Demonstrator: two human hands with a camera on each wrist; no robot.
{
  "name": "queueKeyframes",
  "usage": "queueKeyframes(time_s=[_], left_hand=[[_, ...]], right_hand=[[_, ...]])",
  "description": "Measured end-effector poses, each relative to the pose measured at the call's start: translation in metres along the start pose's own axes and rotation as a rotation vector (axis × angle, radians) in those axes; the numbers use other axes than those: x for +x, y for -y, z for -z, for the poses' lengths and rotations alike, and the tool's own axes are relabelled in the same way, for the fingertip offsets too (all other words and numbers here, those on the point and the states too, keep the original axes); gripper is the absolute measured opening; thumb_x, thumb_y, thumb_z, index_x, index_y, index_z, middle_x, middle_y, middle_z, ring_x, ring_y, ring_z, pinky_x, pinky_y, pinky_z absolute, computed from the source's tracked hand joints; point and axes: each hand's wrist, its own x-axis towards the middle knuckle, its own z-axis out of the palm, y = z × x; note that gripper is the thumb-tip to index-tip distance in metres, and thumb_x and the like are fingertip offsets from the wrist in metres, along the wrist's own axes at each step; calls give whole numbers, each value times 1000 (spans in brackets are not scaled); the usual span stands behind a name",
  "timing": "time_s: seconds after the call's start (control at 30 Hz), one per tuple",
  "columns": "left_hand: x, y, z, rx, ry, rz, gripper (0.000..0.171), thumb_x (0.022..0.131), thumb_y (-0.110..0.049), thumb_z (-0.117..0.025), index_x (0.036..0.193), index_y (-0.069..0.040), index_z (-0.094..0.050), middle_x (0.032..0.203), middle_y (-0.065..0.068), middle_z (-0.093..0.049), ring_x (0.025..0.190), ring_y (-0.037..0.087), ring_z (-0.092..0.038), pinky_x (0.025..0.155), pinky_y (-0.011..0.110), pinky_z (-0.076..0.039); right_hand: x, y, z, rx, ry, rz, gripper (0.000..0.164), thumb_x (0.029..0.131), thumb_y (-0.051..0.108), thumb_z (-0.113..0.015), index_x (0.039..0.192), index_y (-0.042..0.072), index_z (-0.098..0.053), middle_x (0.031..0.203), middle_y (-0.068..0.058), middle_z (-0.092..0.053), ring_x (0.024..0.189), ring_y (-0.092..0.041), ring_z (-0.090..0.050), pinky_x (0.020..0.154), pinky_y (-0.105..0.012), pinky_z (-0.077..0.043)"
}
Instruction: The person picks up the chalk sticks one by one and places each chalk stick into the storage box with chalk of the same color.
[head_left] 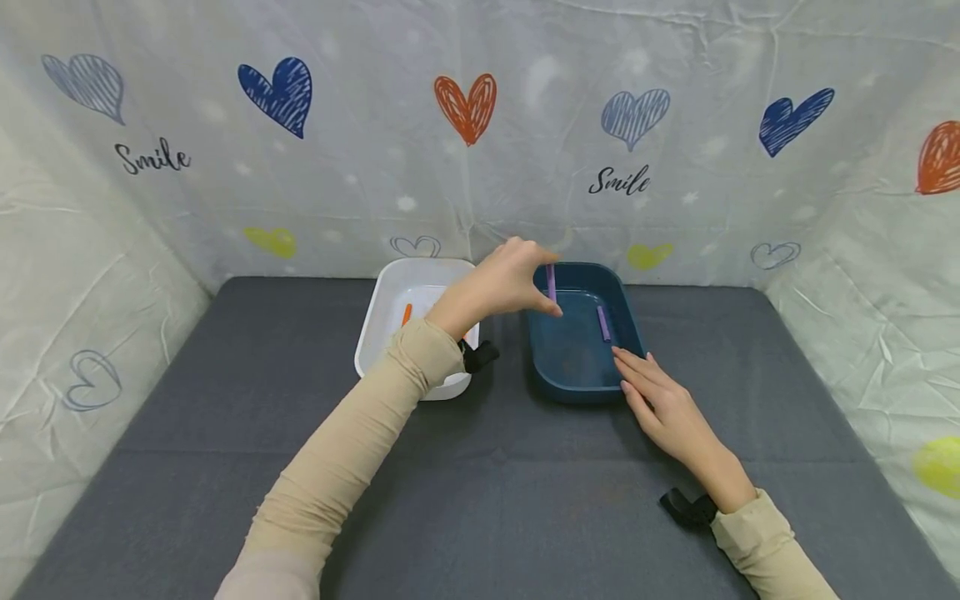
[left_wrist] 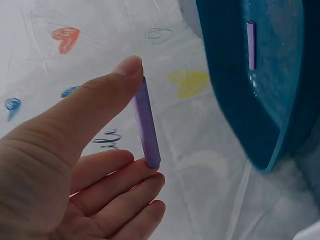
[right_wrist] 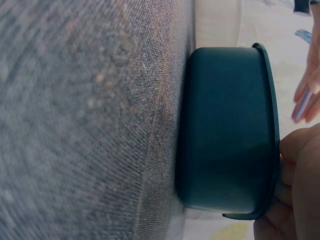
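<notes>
Lightness is to be expected of the purple stick (left_wrist: 147, 127), judged by its slimness, and stiffness too, since it is kept straight while pressed at its two ends. Its surface looks smooth, so some slipping might be met if the ends were pinched unevenly; a hold across the middle would probably be steadier, while fragility cannot be judged. By the left hand (head_left: 504, 282) the stick is held lengthwise, the thumb set at one end and a fingertip at the other, so that the fingers are spread by the stick's own length. Nothing is gripped by the right hand (head_left: 666, 412); its fingers are laid, nearly straight, against the blue tray (head_left: 577, 392) at the near right corner. In the head view the held stick is seen at the tray's far left part, and a second purple stick (head_left: 603, 323) is shown lying inside; the white tray (head_left: 382, 333), with an orange stick (head_left: 407, 314) in it, is partly covered by the left sleeve (head_left: 337, 458). The end-to-end hold is made plainest in the left wrist view. By the right wrist view the held stick is placed above the rim, and the blue outer wall is shown standing on the desk (head_left: 525, 500), its inside hidden.
</notes>
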Motion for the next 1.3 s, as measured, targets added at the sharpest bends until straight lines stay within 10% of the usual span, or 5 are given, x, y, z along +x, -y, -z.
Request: queueKeyframes(time_s=[0.6,1.3], left_hand=[[58,15,-52,-40,41,102,75,75,-35,-88,136,-1,-60,125,10,-64,115,23,-55,96,32,-50],[75,27,-108,-112,87,142,71,77,-30,-88,136,-1,-60,122,10,-65,98,18,-63,85,29,-54]], right_hand=[[1,1,1,-5,9,-7,43,98,4,-59,141,-2,-53,148,-14,-49,134,-30,-48,115,-50,-30],[1,2,1,1,5,-8,42,99,5,-59,140,-1,-54,149,-12,-48,134,-31,-49,117,-45,-28]])
